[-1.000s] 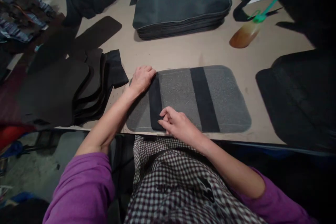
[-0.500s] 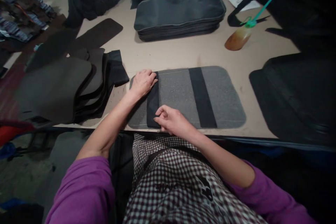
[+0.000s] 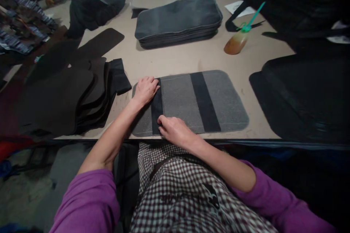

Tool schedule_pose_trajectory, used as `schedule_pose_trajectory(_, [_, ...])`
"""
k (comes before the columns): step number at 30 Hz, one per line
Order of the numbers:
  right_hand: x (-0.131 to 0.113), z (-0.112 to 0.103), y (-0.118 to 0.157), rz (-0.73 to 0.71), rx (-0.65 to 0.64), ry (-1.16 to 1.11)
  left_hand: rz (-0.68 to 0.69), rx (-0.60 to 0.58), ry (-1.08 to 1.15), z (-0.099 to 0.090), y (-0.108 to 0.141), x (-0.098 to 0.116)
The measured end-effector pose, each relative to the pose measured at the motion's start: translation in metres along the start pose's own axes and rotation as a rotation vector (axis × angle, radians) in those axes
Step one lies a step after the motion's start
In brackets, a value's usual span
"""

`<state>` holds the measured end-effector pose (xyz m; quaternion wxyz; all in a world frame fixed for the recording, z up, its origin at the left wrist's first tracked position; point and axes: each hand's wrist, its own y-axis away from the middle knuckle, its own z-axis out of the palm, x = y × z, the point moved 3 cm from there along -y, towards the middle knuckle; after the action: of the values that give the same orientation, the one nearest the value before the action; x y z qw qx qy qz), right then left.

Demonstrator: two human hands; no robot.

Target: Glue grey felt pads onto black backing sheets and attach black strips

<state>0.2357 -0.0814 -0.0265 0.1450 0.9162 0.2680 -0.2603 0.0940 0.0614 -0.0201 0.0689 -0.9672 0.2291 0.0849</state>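
1. The left hand (image 3: 145,90) and right hand (image 3: 175,130) rest apart, ungripping, on the far and near ends of a narrow black strip (image 3: 156,107).
2. The strip crosses a rounded grey felt pad (image 3: 180,103), its near edge just beside the front edge of a beige table (image 3: 177,60).
3. Stacked black cut pieces (image 3: 60,98) lie close left of the pad.
4. A band of tabletop separates the pad from a stack of dark grey pads (image 3: 177,22) beyond.

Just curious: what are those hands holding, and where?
Nothing is gripped: the left hand and right hand rest on a black strip of the grey pad, at its far and near ends.
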Motion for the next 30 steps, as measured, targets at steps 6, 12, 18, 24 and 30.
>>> schedule_pose_trajectory(6, [-0.015,0.007,0.022,-0.174,0.179,0.214,0.066,0.037,-0.057,-0.001,0.007,0.005])
schedule_pose_trajectory(12, [-0.012,0.013,0.047,-0.524,0.385,0.312,0.126,0.066,-0.077,0.023,0.004,-0.009])
schedule_pose_trajectory(18, [0.066,-0.060,0.105,-0.288,0.494,0.272,0.063,0.080,0.016,0.025,0.001,-0.017])
schedule_pose_trajectory(24, [0.251,-0.176,0.197,0.584,0.542,0.342,0.004,0.159,0.034,0.007,-0.012,-0.031])
schedule_pose_trajectory(30, [0.343,-0.216,0.228,0.657,0.452,0.337,0.088,0.237,0.125,-0.031,-0.026,0.005])
